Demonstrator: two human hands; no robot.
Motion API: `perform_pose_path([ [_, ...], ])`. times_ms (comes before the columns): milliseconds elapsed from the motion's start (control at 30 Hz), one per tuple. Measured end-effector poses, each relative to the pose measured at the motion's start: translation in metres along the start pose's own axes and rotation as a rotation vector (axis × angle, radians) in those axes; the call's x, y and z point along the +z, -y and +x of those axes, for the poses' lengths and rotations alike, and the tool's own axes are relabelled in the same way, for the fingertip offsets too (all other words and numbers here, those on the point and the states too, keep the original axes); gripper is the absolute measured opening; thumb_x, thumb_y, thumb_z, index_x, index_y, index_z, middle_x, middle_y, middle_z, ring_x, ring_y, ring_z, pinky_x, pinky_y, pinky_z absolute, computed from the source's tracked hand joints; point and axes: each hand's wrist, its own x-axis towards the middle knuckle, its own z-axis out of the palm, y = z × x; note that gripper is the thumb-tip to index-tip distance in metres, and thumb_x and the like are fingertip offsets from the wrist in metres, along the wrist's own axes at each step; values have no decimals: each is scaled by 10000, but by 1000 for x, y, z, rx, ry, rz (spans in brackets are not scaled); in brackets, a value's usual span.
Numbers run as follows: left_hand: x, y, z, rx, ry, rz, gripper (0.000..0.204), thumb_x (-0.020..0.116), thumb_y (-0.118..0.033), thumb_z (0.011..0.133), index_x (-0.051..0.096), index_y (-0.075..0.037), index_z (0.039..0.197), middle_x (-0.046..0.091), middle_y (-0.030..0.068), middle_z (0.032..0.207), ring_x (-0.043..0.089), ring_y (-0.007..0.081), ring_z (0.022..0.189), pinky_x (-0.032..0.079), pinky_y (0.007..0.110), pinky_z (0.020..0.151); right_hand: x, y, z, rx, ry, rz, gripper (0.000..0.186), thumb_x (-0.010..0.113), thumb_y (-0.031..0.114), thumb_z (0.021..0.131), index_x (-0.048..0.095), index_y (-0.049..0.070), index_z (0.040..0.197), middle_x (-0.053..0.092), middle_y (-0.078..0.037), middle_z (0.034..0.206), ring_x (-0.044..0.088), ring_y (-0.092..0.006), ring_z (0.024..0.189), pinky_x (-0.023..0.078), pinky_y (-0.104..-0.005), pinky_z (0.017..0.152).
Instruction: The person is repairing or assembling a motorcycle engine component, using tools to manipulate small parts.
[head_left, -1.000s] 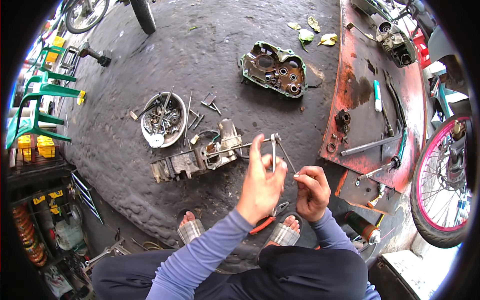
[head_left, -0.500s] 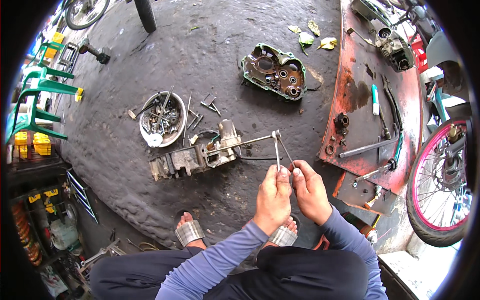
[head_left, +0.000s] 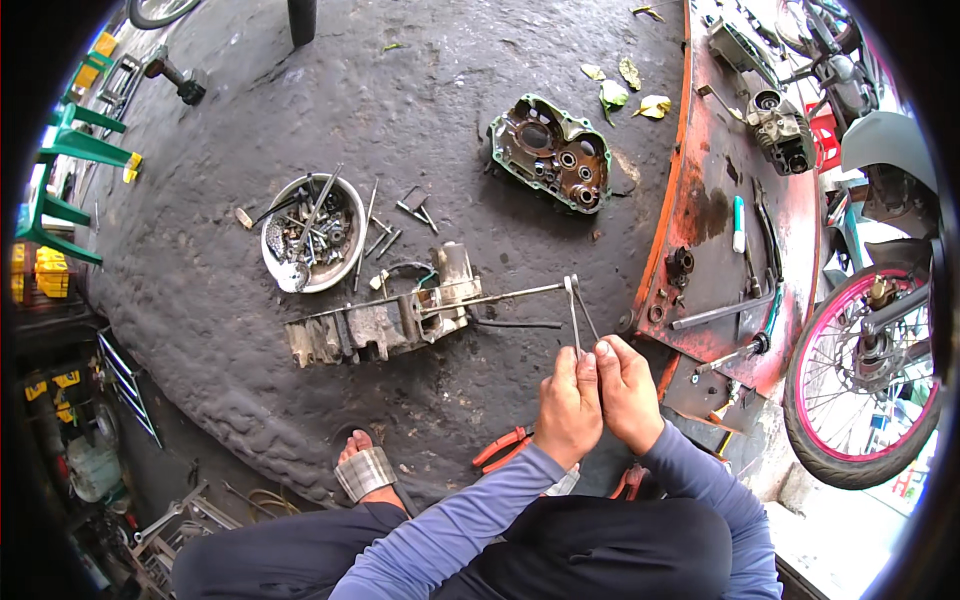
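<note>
While that grubby casing's sitting left of centre, your left fingers and right fingers both grip thin rods.

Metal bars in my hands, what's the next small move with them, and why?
Perhaps squeeze the metal bars gently closer: their far ends appear to meet at the tip of the long rod, the left hand and right hand grip their near ends, and a narrow gap shows between them.
</note>
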Motion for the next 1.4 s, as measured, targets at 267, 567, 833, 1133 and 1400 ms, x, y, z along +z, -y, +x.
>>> perform_pose_path([
  [267,6,14,-1,44,21,1,279,459,-264,1050,488,-22,913,591,196,690,631,402,640,436,448,543,0,11,-5,58,-7,112,314,483,233,1051,562,-19,880,536,-87,676,444,-114,661,440,-341,605],
  [567,-6,28,-7,-170,135,-248,284,436,-334,1064,456,-74,950,525,68,673,532,198,530,429,364,497,-4,-10,-6,163,135,362,287,458,232,1066,528,18,887,459,18,658,393,-56,615,364,-263,535],
  [833,-41,9,-11,-404,272,-550,302,390,-373,1076,440,-114,928,440,13,654,444,111,491,400,247,455,33,-98,-26,456,129,652,293,470,286,1060,483,82,851,431,51,620,382,-37,491,321,-242,416],
  [1133,-139,-57,46,352,920,1058,165,641,-136,882,665,-13,990,685,167,895,666,363,838,546,428,750,-3,-39,-37,-431,-101,-413,608,754,172,794,500,-14,1315,552,-214,1254,532,-392,1172,427,-457,1016],
  [1400,-125,-126,89,308,1011,560,235,699,-111,867,607,-30,1067,684,116,878,686,242,813,541,360,746,-13,77,-32,-273,486,-110,175,621,125,933,579,14,1062,589,-245,705,608,-429,646,473,-452,585],
])
